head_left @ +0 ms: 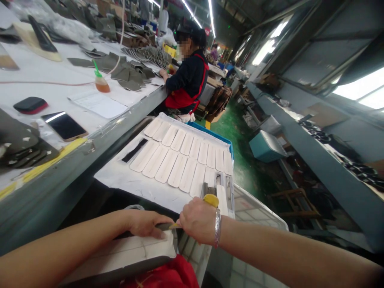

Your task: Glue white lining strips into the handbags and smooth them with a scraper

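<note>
My right hand [198,220] is closed in a fist round a yellow-handled brush [211,199], a silver bracelet on the wrist. My left hand [147,223] curls over a dark flat piece [164,226] at the top edge of a white sheet [132,252] on my lap, pinching it. Just ahead lies a white board [132,180] covered with two rows of several pale oblong strips [177,160]. The brush tip meets the strips at the board's near right corner.
A long work table [60,160] runs along my left, holding a phone [64,126], a black-red case [30,105], an orange glue bottle [101,82] and grey cut pieces [126,72]. A person in a red apron [187,80] works farther along. A teal box [265,146] stands on the green floor.
</note>
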The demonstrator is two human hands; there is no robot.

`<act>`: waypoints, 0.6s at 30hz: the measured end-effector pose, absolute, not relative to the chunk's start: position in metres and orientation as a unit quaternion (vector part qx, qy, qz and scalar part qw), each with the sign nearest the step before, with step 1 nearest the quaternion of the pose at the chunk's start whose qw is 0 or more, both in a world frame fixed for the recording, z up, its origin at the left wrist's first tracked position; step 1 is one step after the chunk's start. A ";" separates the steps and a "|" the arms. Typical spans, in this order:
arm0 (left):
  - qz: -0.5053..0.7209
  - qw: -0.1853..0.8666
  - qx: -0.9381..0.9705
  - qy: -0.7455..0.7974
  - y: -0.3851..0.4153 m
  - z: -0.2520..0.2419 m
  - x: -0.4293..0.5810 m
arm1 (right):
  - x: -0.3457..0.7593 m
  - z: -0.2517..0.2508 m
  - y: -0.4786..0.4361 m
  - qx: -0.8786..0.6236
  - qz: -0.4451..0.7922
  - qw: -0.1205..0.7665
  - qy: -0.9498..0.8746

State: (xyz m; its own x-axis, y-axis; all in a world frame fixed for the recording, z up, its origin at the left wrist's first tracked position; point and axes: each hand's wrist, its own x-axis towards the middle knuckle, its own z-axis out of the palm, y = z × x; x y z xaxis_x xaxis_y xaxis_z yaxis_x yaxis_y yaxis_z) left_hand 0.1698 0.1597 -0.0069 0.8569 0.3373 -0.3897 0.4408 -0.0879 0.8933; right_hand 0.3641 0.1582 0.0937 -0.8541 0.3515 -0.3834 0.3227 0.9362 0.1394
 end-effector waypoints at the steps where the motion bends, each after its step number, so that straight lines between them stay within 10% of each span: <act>1: -0.044 0.619 0.739 0.262 0.160 -0.007 0.170 | 0.361 0.094 0.158 0.167 0.032 0.215 0.962; 18: -0.028 0.594 0.763 0.253 0.159 -0.009 0.168 | 0.343 0.097 0.142 0.299 -0.002 0.276 0.913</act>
State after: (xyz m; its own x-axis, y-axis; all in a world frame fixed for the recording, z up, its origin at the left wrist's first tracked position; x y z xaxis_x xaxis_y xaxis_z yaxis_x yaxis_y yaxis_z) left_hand 0.1685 0.1595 -0.0088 0.8707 0.3519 -0.3437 0.4195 -0.1664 0.8924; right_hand 0.3425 0.1420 0.0968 -0.6689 0.5456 -0.5048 0.5476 0.8210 0.1618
